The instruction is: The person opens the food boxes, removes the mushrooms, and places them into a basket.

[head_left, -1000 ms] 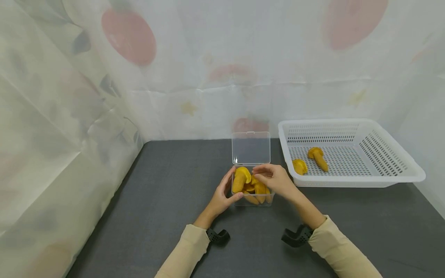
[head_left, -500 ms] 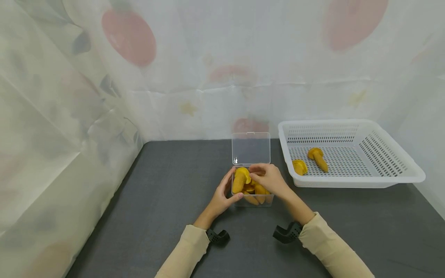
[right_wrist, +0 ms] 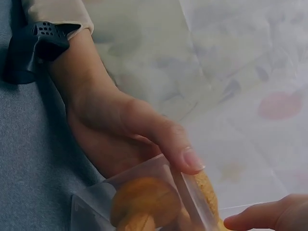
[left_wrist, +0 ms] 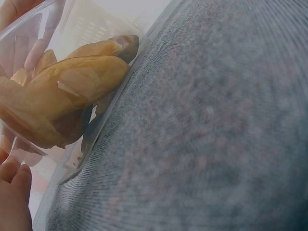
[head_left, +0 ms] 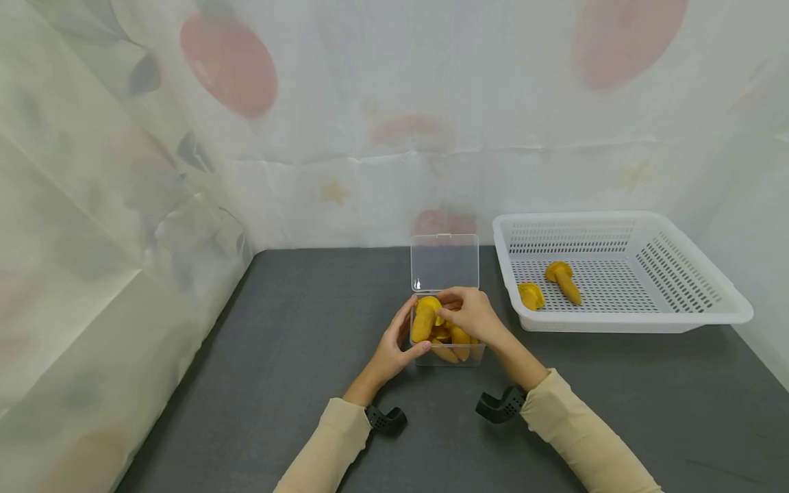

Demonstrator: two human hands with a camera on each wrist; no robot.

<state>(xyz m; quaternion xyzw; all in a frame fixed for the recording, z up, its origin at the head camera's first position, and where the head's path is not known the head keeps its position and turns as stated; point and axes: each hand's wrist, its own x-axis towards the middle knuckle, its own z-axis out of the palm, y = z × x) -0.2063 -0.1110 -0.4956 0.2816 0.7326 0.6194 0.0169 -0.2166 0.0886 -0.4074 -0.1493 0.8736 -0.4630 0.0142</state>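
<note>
A clear plastic box (head_left: 424, 359) holding several yellow-brown mushrooms stands on the table, its hinged lid (head_left: 444, 263) raised at the back. My left hand (head_left: 387, 355) grips the box's left side, thumb at the front and fingers farther back. Over the box, my right hand (head_left: 472, 316) has its thumb and fingertips at the cap of the uppermost mushroom (head_left: 424, 324), seemingly pinching it; the hand partly covers the contents. Through the box wall, the left wrist view shows mushroom stems (left_wrist: 72, 84). A mushroom cap (right_wrist: 144, 202) shows behind the plastic in the right wrist view.
A white perforated basket (head_left: 622, 322) stands at the right, holding a long-stemmed mushroom (head_left: 564, 283) and another mushroom (head_left: 531, 296) near its left wall. The dark grey table (head_left: 296, 356) meets printed sheeting at the back and left.
My right hand has shifted left across the box to the uppermost mushroom, whose cap has moved slightly left. My left hand keeps its hold on the box.
</note>
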